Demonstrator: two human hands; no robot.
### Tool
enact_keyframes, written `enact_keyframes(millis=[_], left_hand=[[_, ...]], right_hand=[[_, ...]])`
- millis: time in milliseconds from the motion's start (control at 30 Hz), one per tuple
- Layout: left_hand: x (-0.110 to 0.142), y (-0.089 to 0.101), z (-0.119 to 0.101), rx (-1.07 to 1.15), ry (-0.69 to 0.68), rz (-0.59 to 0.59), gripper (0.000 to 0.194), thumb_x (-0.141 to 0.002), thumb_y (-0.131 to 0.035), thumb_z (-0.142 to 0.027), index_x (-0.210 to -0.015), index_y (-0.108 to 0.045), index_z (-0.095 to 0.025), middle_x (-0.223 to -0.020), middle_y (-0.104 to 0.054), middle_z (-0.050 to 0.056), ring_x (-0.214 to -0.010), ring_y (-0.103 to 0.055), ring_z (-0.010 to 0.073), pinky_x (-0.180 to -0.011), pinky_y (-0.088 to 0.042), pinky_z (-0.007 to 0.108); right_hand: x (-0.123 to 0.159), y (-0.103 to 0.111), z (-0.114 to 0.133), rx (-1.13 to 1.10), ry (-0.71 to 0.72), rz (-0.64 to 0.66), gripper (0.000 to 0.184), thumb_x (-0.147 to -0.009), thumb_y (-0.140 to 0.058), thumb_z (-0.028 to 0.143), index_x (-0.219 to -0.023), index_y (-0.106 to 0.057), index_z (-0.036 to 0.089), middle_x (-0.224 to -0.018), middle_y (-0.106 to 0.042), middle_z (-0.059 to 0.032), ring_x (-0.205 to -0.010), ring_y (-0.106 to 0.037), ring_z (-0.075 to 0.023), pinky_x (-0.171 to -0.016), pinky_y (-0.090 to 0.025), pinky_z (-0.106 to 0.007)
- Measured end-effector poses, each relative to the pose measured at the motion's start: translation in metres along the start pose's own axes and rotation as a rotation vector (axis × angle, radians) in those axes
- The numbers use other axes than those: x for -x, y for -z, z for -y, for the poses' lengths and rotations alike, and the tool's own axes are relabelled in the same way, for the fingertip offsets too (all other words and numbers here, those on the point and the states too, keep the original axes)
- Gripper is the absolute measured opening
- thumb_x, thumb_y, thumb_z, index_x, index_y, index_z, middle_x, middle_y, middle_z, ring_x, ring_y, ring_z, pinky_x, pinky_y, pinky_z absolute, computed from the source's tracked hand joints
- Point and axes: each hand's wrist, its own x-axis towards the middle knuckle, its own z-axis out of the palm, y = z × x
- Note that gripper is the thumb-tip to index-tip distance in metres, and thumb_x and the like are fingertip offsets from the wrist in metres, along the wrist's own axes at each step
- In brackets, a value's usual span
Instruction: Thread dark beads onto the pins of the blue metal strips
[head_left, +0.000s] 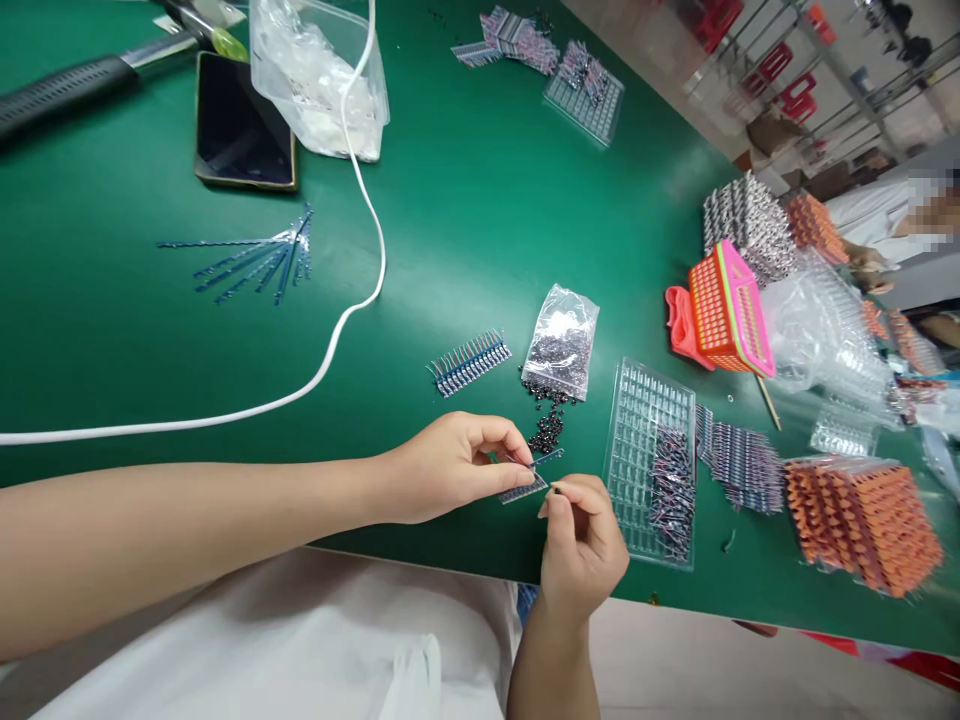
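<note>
Pinching small parts, largely hidden behind fingertips

Gripping, between thumb and fingers of the left hand [450, 468], a flat ridged blue-grey strip [525, 489], seen only where jutting past the thumb. Just above it: a thin blue rod-like piece [550, 457]; cannot tell whether joined to the strip. Pinching, between thumb and index finger of the right hand [585, 550], a tiny dark piece [555, 490], too small to make out in shape; curling the other fingers inward, partly out of sight. Held just beside the strip, over the near part of a green tabletop [450, 240].

Just beyond: a loose heap of tiny shiny black pieces [547, 433], reaching to a clear plastic bag [561, 340] blurred by glare. Right of the hands: a clear plastic compartment tray [632, 455], partly covered by tangled blue-and-pink wired pieces [671, 490], too crowded to tell apart. Cut off at left: a black-gripped metal tool [67, 95]. At far right, blurred: a co-worker's hand [866, 268].
</note>
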Motion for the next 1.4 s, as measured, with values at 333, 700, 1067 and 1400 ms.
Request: enact_keyframes(millis=[333, 700, 1067, 1400], left_hand=[[0.0008, -0.0001, 0.0035, 0.052, -0.036, 0.043, 0.019, -0.081, -0.070, -0.033, -0.086, -0.067, -0.015, -0.080, -0.070, 0.003, -0.077, -0.066, 0.0182, -0.074, -0.053, 0.033], [0.0023, 0.0002, -0.0001, -0.050, -0.041, 0.019, 0.019, -0.083, -0.068, -0.035, -0.086, -0.068, -0.015, -0.082, -0.072, 0.003, -0.075, -0.067, 0.0159, -0.069, -0.052, 0.027], [0.0022, 0.0014, -0.0012, -0.086, -0.037, 0.021, 0.021, -0.083, -0.068, -0.036, -0.086, -0.068, -0.015, -0.082, -0.072, 0.003, -0.074, -0.068, 0.0167, -0.068, -0.053, 0.027], [0.0030, 0.0008, -0.0037, -0.144, -0.068, 0.004, 0.018, -0.083, -0.067, -0.034, -0.084, -0.069, -0.016, -0.080, -0.072, 0.002, -0.071, -0.064, 0.0138, -0.065, -0.049, 0.023]], right_hand=[[-0.0031, 0.0026, -0.0044, -0.155, -0.093, 0.091, 0.005, -0.090, -0.064, 0.018, -0.090, -0.068, 0.021, -0.079, -0.058, -0.0001, -0.064, -0.054, -0.0108, -0.053, -0.041, -0.024], [-0.0027, 0.0015, -0.0040, -0.111, -0.062, 0.097, 0.005, -0.090, -0.064, 0.019, -0.090, -0.068, 0.021, -0.077, -0.059, -0.0006, -0.065, -0.054, -0.0126, -0.055, -0.043, -0.025], [-0.0024, 0.0039, -0.0026, -0.040, -0.087, 0.120, 0.003, -0.090, -0.064, 0.021, -0.089, -0.067, 0.020, -0.077, -0.057, -0.0006, -0.066, -0.055, -0.0131, -0.056, -0.044, -0.026], [-0.0040, 0.0024, -0.0004, -0.021, -0.025, 0.112, 0.007, -0.088, -0.065, 0.016, -0.090, -0.069, 0.022, -0.075, -0.060, -0.0002, -0.069, -0.057, -0.0147, -0.058, -0.045, -0.027]])
